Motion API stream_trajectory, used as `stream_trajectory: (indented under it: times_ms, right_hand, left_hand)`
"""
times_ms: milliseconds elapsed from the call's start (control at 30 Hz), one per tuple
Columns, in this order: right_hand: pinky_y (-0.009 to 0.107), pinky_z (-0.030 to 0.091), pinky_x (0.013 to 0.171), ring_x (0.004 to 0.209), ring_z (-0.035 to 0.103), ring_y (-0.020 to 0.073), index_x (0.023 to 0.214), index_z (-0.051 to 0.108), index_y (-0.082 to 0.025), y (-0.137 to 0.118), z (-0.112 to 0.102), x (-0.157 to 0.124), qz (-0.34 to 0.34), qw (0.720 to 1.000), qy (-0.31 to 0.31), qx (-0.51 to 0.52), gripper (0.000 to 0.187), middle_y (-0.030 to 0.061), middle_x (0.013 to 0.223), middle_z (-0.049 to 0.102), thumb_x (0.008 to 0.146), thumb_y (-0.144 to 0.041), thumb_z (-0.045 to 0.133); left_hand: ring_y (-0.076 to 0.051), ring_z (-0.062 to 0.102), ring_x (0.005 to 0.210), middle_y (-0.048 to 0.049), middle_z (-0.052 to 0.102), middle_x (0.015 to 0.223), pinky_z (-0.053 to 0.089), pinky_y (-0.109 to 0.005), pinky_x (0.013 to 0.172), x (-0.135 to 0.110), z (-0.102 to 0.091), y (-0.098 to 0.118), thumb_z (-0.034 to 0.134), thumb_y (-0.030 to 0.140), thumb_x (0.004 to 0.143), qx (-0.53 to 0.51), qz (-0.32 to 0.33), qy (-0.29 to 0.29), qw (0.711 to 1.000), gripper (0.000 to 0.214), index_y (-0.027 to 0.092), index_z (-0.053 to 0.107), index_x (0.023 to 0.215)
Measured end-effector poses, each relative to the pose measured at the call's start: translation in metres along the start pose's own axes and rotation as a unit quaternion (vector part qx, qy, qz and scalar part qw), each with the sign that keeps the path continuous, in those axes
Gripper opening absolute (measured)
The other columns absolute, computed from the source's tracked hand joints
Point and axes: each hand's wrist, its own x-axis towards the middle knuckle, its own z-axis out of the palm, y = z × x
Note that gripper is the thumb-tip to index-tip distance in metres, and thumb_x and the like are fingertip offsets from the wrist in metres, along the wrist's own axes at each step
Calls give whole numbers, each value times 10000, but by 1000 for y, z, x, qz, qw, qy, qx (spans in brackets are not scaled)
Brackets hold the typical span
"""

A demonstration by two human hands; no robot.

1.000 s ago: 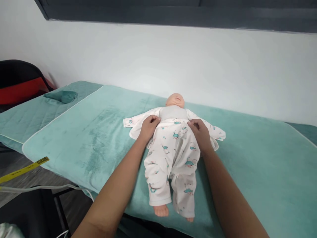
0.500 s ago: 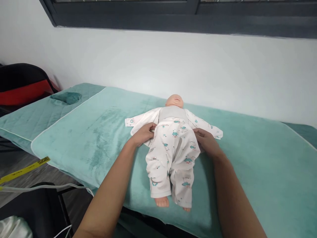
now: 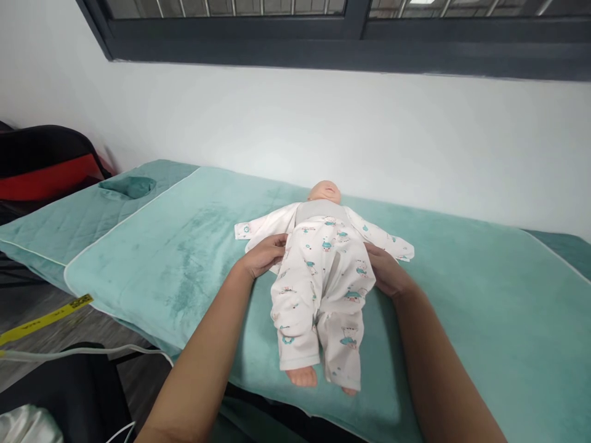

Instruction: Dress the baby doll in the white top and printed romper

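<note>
Is a grey-bodied doll, face up on the green bed, bare feet nearest. Wears white printed pants, up to the waist, legs slightly apart, and a white top, open in front, sleeves spread.

1 left hand; 1 right hand; 2 bare forearms; 1 baby doll, with 1 head and 2 feet in view; 1 pair of printed white trousers, with 2 legs; 1 printed white jacket, with 2 sleeves; 1 green-covered massage bed, with 1 face hole; 1 dark window frame, with 2 panes showing; 1 yellow printed strip; 2 white cables, 1 thick, 1 thin; 1 black seat; 1 bunched satiny cloth; 1 black-and-red object, its exact kind unclear.
</note>
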Motion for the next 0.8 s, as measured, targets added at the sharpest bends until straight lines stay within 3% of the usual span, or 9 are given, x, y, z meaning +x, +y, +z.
stream_trajectory:
  times_ms: [200,367,500,633,800]
  right_hand:
    - [242,387,530,567,492,119,695,572,-195,3,13,4,-20,996,76,33,317,-33,600,553,604,-397,797]
    - [220,309,503,541,402,84,683,513,-189,5,26,8,-50,990,128,41,357,-57,604,491,568,-378,794]
    - [232,302,502,553,364,94,670,458,-207,9,29,15,-73,983,166,-2,368,-59,596,451,572,-389,763]
    - [256,358,535,614,414,131,679,434,-226,10,31,22,-115,970,208,-56,340,-35,626,479,607,-433,694]
    - [299,467,654,762,559,192,768,506,-236,4,33,25,-128,973,183,-64,338,-8,743,618,593,-424,726]
  left_hand:
    - [-211,674,858,-69,722,854,485,-330,841,1,5,-3,779,184,601,-33,-1,20,999,415,110,674,996]
    - [-186,651,776,-44,700,809,483,-308,751,5,19,-8,770,241,624,-56,19,101,993,363,130,665,954]
    - [-146,582,699,4,643,731,439,-260,660,9,30,-8,749,258,612,-3,59,189,980,262,149,628,817]
    - [-110,501,651,43,557,667,389,-227,602,13,32,-6,724,246,586,39,80,235,968,230,161,548,707]
    - [-87,410,573,61,471,616,339,-221,552,13,33,-6,656,220,633,45,81,258,962,201,180,462,667]
